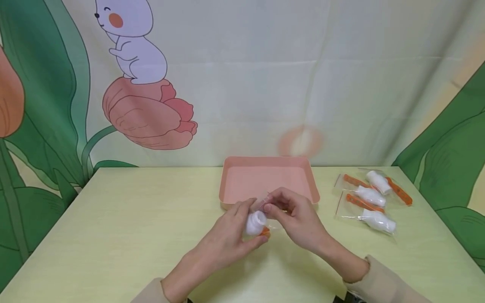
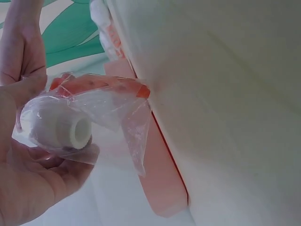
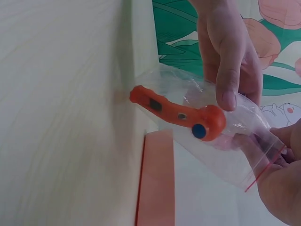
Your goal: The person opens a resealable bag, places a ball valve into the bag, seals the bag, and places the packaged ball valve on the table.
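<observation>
My left hand [image 1: 223,240] holds a clear zip bag [image 3: 225,162] with a white bottle-like piece [image 2: 51,122] in it, fingers and thumb around its sides. Beside the white piece, inside the same bag, lies an orange handle-like part [image 3: 174,112] with a rounded end and dark spots. The bag's red-striped top edge is pinched between the thumb and fingers of my right hand [image 1: 301,216]. Both hands are up in front of the near side of a pink tray [image 1: 265,183].
Several more clear bags with white pieces [image 1: 379,221] and orange parts [image 1: 363,203] lie at the right of the pale yellow table [image 1: 132,223]. Behind the table hangs a printed curtain [image 1: 235,84] with flowers and a white animal.
</observation>
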Demonstrator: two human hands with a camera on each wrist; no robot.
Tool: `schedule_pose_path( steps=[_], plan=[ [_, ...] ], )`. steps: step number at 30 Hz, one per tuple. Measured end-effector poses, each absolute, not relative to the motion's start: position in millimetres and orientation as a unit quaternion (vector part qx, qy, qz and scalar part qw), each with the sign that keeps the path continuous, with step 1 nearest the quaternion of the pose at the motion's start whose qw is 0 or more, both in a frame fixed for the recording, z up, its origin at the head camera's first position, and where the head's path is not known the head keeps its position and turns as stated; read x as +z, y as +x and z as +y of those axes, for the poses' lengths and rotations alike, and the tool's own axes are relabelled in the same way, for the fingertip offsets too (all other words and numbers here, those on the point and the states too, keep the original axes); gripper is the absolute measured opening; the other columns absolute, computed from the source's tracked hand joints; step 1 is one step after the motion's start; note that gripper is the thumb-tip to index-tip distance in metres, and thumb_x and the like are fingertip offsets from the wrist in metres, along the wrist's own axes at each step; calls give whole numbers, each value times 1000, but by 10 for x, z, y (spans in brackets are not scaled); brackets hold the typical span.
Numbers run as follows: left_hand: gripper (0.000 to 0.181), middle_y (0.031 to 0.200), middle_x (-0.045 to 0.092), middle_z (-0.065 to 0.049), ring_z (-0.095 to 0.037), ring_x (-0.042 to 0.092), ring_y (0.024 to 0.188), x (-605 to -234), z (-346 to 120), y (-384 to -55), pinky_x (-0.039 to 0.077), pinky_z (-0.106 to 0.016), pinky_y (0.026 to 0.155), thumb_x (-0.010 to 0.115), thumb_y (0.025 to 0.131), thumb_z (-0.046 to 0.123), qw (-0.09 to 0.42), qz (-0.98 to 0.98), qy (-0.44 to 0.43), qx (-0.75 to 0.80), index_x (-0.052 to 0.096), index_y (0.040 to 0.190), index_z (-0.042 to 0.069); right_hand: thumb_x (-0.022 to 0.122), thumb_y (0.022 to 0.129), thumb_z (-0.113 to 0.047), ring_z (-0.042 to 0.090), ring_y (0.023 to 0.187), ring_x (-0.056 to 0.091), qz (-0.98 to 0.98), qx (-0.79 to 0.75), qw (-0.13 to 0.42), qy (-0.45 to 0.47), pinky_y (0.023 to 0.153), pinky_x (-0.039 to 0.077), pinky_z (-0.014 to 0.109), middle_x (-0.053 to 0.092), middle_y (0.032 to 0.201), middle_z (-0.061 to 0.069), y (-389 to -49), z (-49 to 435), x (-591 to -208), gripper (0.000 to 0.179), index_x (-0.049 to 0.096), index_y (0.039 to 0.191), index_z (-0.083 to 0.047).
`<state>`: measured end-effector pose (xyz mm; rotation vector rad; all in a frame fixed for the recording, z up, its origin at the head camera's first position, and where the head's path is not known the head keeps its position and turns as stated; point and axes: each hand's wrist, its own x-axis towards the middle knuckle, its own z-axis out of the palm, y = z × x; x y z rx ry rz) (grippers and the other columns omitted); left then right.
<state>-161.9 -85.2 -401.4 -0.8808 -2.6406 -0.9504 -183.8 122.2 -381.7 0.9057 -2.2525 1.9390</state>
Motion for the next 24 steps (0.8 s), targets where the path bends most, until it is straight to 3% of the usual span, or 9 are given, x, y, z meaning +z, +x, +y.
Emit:
schedule_pose_path(
  steps=[3, 7, 11, 14, 18, 24],
  plan=[
    [82, 133, 59, -9, -18, 60, 114, -3986, -852, -1610, 52, -38, 98, 80, 91, 40, 81, -890, -296, -337, 40, 151, 0, 66, 98, 3, 25, 94, 70, -722, 622, 14, 303, 83, 60, 38, 70, 102, 14, -1839, 1230, -3780, 5, 66, 103, 2],
    [76, 113, 63, 4, -8, 62, 98, -3925, -857, -1595, 54, -33, 89, 66, 97, 53, 46, -878, -291, -377, 40, 152, 7, 67, 97, 3, 23, 92, 68, -726, 611, 10, 316, 80, 60, 34, 68, 101, 14, -1837, 1252, -3734, 5, 67, 102, 1],
    [60, 113, 64, 8, -6, 63, 99, -3885, -860, -1587, 53, -35, 90, 43, 107, 55, 25, -870, -276, -409, 43, 151, 13, 68, 98, 0, 22, 91, 66, -739, 587, 11, 331, 76, 59, 32, 69, 101, 9, -1844, 1282, -3704, 6, 69, 103, -3],
    [52, 126, 64, 3, -11, 61, 112, -3884, -871, -1602, 51, -40, 98, 33, 112, 45, 34, -865, -273, -420, 48, 148, 11, 68, 98, 0, 22, 92, 65, -743, 567, 18, 354, 77, 58, 32, 70, 101, 7, -1853, 1304, -3694, 7, 71, 103, -4],
    [45, 123, 67, -4, -15, 64, 111, -3884, -890, -1639, 52, -42, 97, 32, 114, 32, 46, -849, -287, -442, 53, 142, 3, 67, 98, 0, 21, 92, 66, -738, 551, 28, 387, 78, 56, 31, 71, 100, 7, -1860, 1327, -3689, 8, 71, 104, -4],
    [32, 114, 69, -1, -13, 65, 98, -3886, -905, -1674, 54, -36, 85, 38, 113, 19, 28, -825, -308, -474, 59, 134, 6, 65, 99, 2, 24, 94, 67, -729, 536, 35, 425, 80, 57, 32, 72, 102, 7, -1874, 1348, -3682, 14, 72, 106, -6]
  ],
)
